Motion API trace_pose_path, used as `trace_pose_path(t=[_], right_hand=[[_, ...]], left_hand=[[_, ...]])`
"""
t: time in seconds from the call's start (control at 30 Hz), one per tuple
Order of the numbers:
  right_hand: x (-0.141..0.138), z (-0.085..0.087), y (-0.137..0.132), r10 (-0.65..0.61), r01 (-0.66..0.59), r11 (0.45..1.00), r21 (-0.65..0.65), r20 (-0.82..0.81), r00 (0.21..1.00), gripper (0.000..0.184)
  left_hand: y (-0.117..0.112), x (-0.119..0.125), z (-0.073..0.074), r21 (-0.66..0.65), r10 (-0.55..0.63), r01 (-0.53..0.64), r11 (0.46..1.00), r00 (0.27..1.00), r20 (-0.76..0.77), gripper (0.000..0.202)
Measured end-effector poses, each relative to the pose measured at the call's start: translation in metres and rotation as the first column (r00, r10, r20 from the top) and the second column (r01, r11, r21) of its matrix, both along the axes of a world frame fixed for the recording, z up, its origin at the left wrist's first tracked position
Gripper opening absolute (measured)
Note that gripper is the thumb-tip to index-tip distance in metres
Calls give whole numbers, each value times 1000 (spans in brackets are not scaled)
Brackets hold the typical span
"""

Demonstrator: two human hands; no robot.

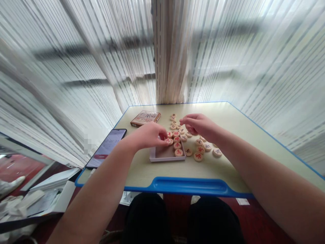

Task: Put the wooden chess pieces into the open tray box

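Note:
My left hand [149, 135] reaches over a shallow white box tray [162, 158], thumb and fingers closed on a red-marked Chinese chess piece [168, 141]. More red-marked pieces stand in the tray, filling its right side, among them a lower-corner piece [178, 152]. My right hand [197, 123] hovers above the loose pieces right of the tray, its fingers curled inward. Whatever its fingertips may hold is hidden. Under and beside it lie several loose pieces, such as a red-marked one [198, 156] and a dark-marked one [217, 152].
A printed box lid [145, 118] lies at the table's back left. Along the left edge rests a smartphone [106, 147]. The pale table [243, 125] has a blue rim with a molded groove [190, 185] at the front. Striped curtains [167, 51] hang behind it.

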State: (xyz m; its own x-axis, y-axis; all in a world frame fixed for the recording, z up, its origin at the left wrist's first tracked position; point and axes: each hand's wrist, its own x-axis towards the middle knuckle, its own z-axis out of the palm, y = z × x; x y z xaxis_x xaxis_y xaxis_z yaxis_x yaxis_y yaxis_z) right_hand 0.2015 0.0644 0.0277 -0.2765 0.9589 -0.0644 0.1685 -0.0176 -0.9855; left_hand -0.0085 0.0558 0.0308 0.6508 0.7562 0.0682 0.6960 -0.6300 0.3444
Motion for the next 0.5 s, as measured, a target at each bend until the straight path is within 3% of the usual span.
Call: trace_pose_path(t=[0.27,0.5], right_hand=[[-3,0,-2,8,-9,1000,13,25,1000,13],[-2,3,-4,-6,5,1000,31,37,999,14]], left_hand=[[2,7,-5,89,62,-55,995,995,-78,28],[4,8,-8,92,40,-38,995,999,-25,25]])
